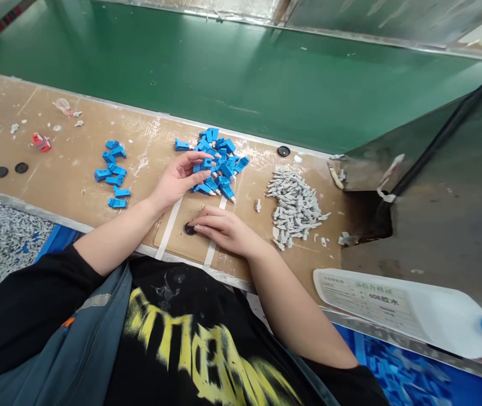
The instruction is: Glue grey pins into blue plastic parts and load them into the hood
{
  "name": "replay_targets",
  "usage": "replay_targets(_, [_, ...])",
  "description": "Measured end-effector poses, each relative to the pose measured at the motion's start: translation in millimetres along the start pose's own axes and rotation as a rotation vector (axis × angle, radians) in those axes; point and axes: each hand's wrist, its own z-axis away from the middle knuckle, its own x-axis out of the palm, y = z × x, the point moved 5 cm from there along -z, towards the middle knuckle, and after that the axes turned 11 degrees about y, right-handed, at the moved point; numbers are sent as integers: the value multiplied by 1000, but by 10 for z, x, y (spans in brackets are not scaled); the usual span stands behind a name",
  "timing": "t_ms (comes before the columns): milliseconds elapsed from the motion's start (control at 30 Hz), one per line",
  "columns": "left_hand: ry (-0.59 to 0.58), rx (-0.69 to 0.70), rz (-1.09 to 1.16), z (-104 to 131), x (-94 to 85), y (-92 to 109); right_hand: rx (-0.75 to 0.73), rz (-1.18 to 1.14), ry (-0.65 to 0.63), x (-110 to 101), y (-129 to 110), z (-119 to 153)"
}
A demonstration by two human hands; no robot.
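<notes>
My left hand (180, 179) pinches a blue plastic part (206, 163) between thumb and fingers, over the front of a heap of similar blue parts (227, 168), some with pale tips. Lower down, my right hand (229, 230) is closed with its fingertips at a small round black cap (189, 229) on a piece of cardboard. Whatever those fingertips hold, if anything, is hidden. To the right of that hand lies a pile of small grey plastic pieces (294, 208), with a single grey piece (258, 206) apart from it.
Several blue parts (116, 179) lie in a loose column at left. A green conveyor belt (207, 67) runs behind the bench. At right are a metal housing (431, 152) and a white bottle (393, 310) on its side. Bins of grey pieces (4, 248) and blue parts (406, 372) sit below.
</notes>
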Motion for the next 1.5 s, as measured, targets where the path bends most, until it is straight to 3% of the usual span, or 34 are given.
replay_targets(167, [-22,10,-64,-21,-27,-111,18,-15,-14,19,0,1])
replay_targets(267, [-40,65,-185,-1,-48,-140,45,-88,70,-53,-20,12])
replay_targets(500, [-207,219,-629,99,-8,-51,269,-137,768,-485,246,161])
replay_targets(600, [-278,251,-721,112,21,-33,334,-127,878,-556,355,174])
replay_targets(933, [-368,270,-792,136,38,-87,325,-25,759,-519,302,70])
replay_targets(1067, [-379,327,-868,160,48,-44,256,197,625,-477,274,38])
replay_targets(1300, [-385,398,-1205,160,-8,7,133,727,319,-366,362,32])
replay_targets(1500, [-512,367,-1158,173,33,-10,61,813,227,-267,402,22])
